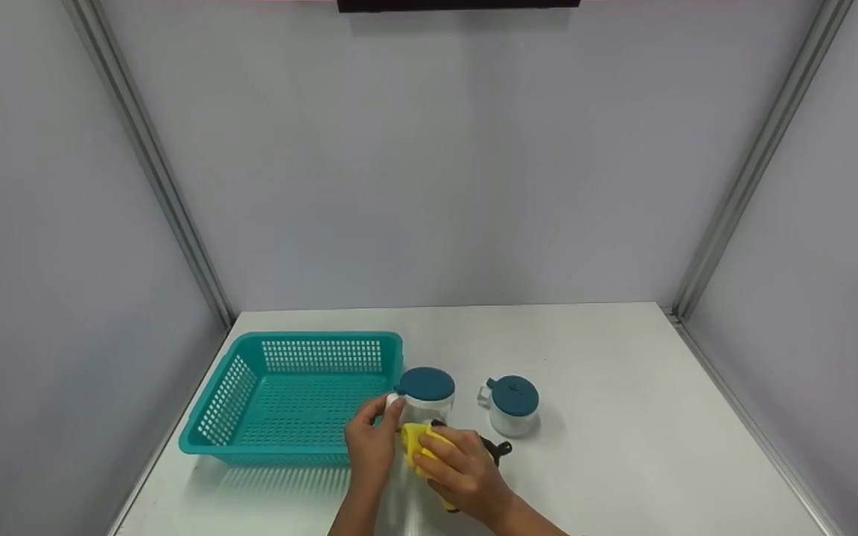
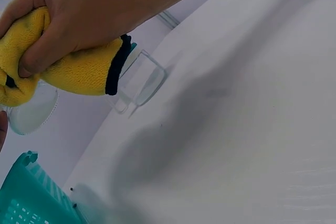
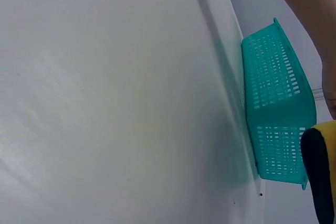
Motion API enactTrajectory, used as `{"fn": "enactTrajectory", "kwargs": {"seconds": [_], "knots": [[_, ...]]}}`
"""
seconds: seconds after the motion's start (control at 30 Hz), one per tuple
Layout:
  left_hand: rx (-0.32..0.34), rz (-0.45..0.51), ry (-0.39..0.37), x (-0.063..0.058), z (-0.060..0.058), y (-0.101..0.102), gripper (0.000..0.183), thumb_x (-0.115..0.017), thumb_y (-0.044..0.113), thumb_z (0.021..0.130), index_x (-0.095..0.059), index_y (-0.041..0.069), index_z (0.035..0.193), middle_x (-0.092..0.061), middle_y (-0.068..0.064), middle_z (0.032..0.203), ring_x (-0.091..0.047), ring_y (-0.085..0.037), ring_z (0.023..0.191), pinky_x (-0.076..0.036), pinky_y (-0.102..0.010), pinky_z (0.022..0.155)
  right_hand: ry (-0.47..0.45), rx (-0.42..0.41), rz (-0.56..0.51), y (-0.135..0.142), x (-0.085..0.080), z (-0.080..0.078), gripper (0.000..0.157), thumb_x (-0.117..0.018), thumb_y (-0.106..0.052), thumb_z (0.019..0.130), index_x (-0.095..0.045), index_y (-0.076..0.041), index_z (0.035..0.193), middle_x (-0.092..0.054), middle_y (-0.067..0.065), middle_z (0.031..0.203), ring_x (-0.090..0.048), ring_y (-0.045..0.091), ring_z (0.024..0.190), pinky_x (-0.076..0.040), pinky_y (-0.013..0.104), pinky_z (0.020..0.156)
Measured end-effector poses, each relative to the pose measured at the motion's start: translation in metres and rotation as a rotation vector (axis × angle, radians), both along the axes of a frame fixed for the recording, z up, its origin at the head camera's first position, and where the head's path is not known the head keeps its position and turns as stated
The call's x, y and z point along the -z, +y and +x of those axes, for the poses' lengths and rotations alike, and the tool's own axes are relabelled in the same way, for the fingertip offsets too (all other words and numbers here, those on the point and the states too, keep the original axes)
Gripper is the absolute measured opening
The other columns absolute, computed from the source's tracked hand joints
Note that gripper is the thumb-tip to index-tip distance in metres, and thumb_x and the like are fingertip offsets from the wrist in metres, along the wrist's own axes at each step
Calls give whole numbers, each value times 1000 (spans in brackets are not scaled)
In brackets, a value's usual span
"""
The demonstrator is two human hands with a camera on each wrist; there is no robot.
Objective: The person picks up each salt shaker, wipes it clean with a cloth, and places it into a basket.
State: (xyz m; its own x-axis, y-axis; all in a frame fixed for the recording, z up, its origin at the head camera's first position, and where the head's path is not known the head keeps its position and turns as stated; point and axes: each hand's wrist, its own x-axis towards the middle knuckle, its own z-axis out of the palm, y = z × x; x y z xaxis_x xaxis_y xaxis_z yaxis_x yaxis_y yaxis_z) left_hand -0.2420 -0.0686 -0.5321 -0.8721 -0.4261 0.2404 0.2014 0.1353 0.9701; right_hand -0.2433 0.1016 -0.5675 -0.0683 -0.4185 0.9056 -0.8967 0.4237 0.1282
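Note:
A glass jar with a blue lid (image 1: 427, 383) is in my left hand (image 1: 371, 443), whose thumb and fingers pinch its handle at the left side. My right hand (image 1: 466, 473) grips a bunched yellow cloth (image 1: 415, 441) with dark edging, held against the jar's lower front. In the left wrist view, the right hand's fingers (image 2: 39, 56) curl into the cloth (image 2: 86, 72), and the jar's clear glass (image 2: 34, 111) shows below it. At the right wrist view's edge, only part of the cloth (image 3: 329, 145) and a hand appear. The cloth hides much of the jar.
A second blue-lidded jar (image 1: 515, 402) with a handle stands on the white table (image 1: 623, 432), right of the hands. An openwork teal basket (image 1: 310, 454) sits at the left, close beside the left hand. Grey walls (image 1: 436, 164) enclose the table at the back and sides.

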Motion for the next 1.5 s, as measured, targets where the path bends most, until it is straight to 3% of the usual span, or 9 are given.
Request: {"fn": "enactTrajectory", "kwargs": {"seconds": [0.17, 0.5, 0.67, 0.77, 0.93, 1.3, 1.5], "knots": [[-17, 57, 9, -2, 1, -3, 28, -73, 37, 88, -75, 15, 105, -71, -1, 102, -64, -17, 95, -60, -28, 72, -29, 5, -2, 2, 3, -1, 22, -69, -21, 93, -72, -15, 114, -67, 4, 122, -63, 24, 106, -53, 29, 83], [-68, 62, 28, -3, 4, -14, 23, -73, 29, 90, -76, 12, 104, -71, -2, 100, -63, -14, 96, -59, -25, 71, -95, 53, -1, 7, 10, -2, 20, -66, -20, 95, -72, -17, 114, -67, 1, 120, -63, 22, 105, -55, 29, 80], [-94, 61, 21, -17, 15, -19, 20, -71, 19, 92, -74, 5, 105, -71, -8, 100, -63, -13, 93, -60, -31, 70, -152, 85, -14, 13, 14, -2, 21, -62, -18, 96, -72, -18, 114, -67, -1, 121, -63, 21, 105, -56, 30, 82], [-89, 67, 34, -28, 22, -23, 20, -70, 16, 92, -73, 2, 106, -70, -10, 100, -63, -10, 91, -60, -33, 69, -191, 113, -13, 18, 14, -2, 28, -68, -12, 88, -72, -20, 115, -67, -2, 122, -63, 21, 106, -56, 30, 82], [-95, 86, 69, -30, 24, -33, 21, -71, 16, 92, -73, 0, 106, -69, -11, 102, -62, -9, 89, -60, -35, 70, -240, 151, 5, 23, 15, -3, 47, -76, -5, 72, -71, -22, 116, -66, -4, 122, -62, 19, 106, -57, 33, 79], [-144, 68, 132, -34, 25, -55, 20, -70, 14, 92, -73, -1, 106, -69, -13, 103, -62, -10, 93, -60, -33, 70, -289, 167, 29, 31, 33, -11, 48, -81, -8, 69, -72, -22, 114, -66, -7, 117, -62, 13, 105, -55, 29, 82], [-191, 45, 147, -34, 22, -68, 23, -68, 15, 94, -71, -2, 109, -69, -14, 105, -61, -11, 96, -59, -26, 70, -387, 171, 102, 38, 47, -14, 45, -83, -13, 72, -72, -23, 115, -66, -7, 116, -62, 11, 103, -57, 31, 80]]}}
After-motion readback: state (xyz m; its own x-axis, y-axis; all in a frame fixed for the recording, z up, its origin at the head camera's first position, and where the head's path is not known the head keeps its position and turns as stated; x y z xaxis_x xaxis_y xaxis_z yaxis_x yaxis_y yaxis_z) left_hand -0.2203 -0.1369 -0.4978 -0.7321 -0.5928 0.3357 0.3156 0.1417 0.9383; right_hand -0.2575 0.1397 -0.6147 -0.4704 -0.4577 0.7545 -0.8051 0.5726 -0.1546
